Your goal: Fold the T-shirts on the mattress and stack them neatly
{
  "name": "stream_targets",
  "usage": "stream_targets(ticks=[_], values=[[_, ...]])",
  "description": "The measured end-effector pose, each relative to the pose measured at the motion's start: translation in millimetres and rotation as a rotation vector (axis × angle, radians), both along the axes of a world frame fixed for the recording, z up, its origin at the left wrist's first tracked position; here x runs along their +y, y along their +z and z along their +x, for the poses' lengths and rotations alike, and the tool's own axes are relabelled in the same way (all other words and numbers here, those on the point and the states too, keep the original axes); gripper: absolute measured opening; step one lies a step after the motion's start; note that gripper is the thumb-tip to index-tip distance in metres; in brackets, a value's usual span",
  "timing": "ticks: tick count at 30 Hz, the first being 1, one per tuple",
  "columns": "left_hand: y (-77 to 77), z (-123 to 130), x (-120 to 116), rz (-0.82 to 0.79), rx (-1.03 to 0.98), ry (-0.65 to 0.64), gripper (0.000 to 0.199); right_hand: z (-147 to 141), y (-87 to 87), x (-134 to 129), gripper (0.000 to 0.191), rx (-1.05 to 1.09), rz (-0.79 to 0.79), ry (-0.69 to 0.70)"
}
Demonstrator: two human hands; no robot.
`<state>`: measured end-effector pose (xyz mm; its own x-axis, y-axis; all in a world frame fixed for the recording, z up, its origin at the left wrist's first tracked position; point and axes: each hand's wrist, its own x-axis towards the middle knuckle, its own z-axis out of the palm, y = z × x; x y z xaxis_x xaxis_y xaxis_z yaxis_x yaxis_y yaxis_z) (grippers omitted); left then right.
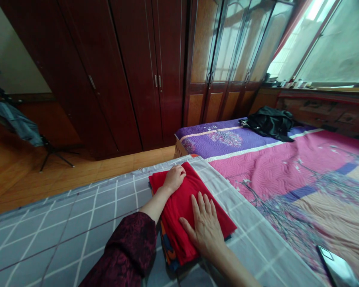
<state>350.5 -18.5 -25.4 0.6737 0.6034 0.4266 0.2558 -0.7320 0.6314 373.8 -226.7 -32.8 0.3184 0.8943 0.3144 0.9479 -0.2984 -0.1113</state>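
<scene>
Left hand [174, 179] loosely curled, palm down, left wrist [160, 195] angled, right hand [205, 231] flat, palm down, fingers [201, 204] spread

Soft matt folded red cloth [181, 215]; glossy dark wardrobe doors [131, 71], perhaps wood laminate

No readable text, labels, numbers or signs anywhere

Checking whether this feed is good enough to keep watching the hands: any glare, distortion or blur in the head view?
In the head view, the bright glass window at upper right is blown out with glare; the tall dark-red wooden wardrobe doors lean from wide-angle distortion; the left hand, right hand and folded red cloth look sharp, with no hard shadows.
</scene>
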Motion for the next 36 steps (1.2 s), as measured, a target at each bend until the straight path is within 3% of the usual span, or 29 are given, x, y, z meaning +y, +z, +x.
stream_targets(ticks=[6, 11, 15, 18, 22, 28, 36], values=[[-2.2, -9, 22, -0.107, -0.093, 0.210, 0.014, -1, 3.8, -1, 0.077, 0.012, -0.017, -0.004], [13.8, -32, 52, -0.109, -0.112, 0.368, 0.023, -1, 5.0, -2, 0.077, 0.026, -0.023, -0.003], [23.8, -30, 34, -0.003, -0.031, 0.192, 0.014, -1, 4.0, -2, 0.078, 0.034, -0.028, -0.003], [22.2, -20, 12, 0.104, 0.051, 0.025, 0.009, -1, 4.2, -2, 0.078, 0.034, -0.037, -0.005], [19.2, -16, 1, 0.221, 0.140, -0.079, 0.013, -1, 4.6, -2, 0.078, 0.031, -0.022, -0.003], [24.4, -17, 1, 0.329, 0.250, -0.137, 0.010, 0, 2.9, -1, 0.078, 0.029, -0.020, -0.008], [26.8, -4, -4, 0.326, 0.286, -0.065, 0.011, -1, 0.8, -2, 0.078, 0.014, 0.000, -0.008]])
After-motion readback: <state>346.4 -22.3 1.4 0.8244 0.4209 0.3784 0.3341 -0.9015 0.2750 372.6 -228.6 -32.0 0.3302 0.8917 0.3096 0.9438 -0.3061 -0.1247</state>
